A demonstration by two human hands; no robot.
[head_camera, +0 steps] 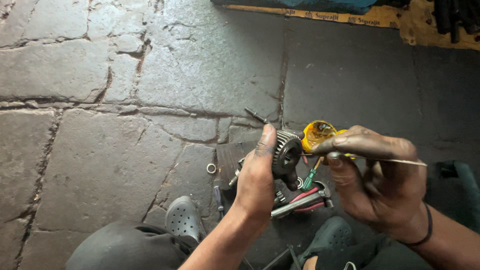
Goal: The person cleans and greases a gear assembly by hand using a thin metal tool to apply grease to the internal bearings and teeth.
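My left hand (257,172) grips a dark toothed metal gear (286,150), held up with its open centre facing right. My right hand (380,175) pinches a thin metal rod or wire (385,159), its tip pointing into the gear's centre. Both hands are smeared with black grease. Just behind the gear sits a small yellow round container (318,133). A black band circles my right wrist.
On the stone-slab floor (100,150) below my hands lie red-handled pliers (302,200), a green-handled screwdriver (310,177), a small metal ring (211,168), a bolt (256,115) and other dark parts. My grey clogs (182,217) show at the bottom. A yellow sheet (425,22) lies at the far edge.
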